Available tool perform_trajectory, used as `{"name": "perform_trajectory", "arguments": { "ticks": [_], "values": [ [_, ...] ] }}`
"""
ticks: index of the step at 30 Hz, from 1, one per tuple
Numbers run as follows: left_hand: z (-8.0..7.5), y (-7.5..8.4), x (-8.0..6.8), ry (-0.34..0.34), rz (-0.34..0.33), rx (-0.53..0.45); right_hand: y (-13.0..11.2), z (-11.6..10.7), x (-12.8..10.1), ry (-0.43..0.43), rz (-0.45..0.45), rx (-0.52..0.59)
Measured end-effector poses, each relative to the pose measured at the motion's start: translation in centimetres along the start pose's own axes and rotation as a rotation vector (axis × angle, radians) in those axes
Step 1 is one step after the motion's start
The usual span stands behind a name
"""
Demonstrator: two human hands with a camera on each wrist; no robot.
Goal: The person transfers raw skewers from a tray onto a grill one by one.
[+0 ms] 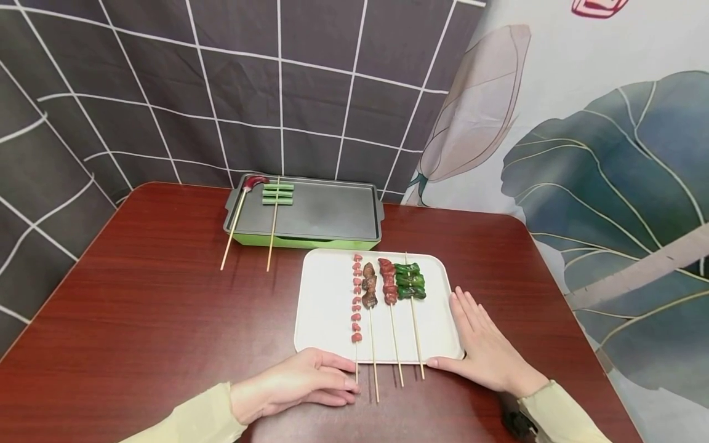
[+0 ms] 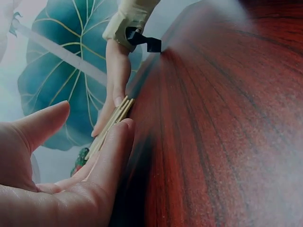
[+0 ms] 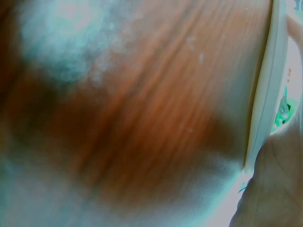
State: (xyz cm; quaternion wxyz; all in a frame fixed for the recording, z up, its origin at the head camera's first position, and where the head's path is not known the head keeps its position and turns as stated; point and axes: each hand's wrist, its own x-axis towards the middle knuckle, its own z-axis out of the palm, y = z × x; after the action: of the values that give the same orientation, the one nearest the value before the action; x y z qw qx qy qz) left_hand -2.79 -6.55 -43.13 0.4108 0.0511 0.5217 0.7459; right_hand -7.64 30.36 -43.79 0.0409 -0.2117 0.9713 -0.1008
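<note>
A white tray [image 1: 327,301] carries four skewers side by side, their bare sticks jutting over its near edge. From the left they are small red pieces [image 1: 356,282], brown chunks [image 1: 369,286], red meat-like chunks [image 1: 389,283] and green peppers [image 1: 410,280]. My left hand [image 1: 307,378] is at the tray's near edge, fingertips right at the leftmost stick. In the left wrist view its thumb [image 2: 52,120] stands apart from the extended fingers [image 2: 111,153]. At the tray's near right corner, my right hand [image 1: 487,351] rests along the rim with straight fingers, thumb on the near edge.
Behind the tray stands a green grill with a grey plate [image 1: 332,209]. A dark red skewer [image 1: 255,182] and a green-stick skewer [image 1: 277,194] lie on its left side, sticks overhanging the front. The wooden table [image 1: 166,295] meets hanging cloths at the back and right.
</note>
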Motion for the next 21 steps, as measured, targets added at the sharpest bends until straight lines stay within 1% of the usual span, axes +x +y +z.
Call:
{"name": "perform_trajectory", "arguments": {
  "ticks": [3,6,15,18,21],
  "values": [
    [-0.10,0.03,-0.02,0.009,0.015,-0.013,0.00,0.03,-0.01,0.001,-0.003,0.001],
    [-0.13,0.11,0.03,0.035,0.028,-0.028,0.01,0.03,-0.01,-0.003,-0.002,-0.002],
    [0.18,0.38,0.41,0.172,0.052,0.014,0.03,0.05,0.02,-0.010,0.001,-0.003],
    [0.20,0.61,0.46,0.190,0.061,0.013,0.05,0.03,0.03,-0.013,0.003,-0.004],
    [0.10,0.69,0.44,0.190,0.067,0.015,0.07,0.00,0.01,-0.011,0.000,-0.007]
  ]
}}
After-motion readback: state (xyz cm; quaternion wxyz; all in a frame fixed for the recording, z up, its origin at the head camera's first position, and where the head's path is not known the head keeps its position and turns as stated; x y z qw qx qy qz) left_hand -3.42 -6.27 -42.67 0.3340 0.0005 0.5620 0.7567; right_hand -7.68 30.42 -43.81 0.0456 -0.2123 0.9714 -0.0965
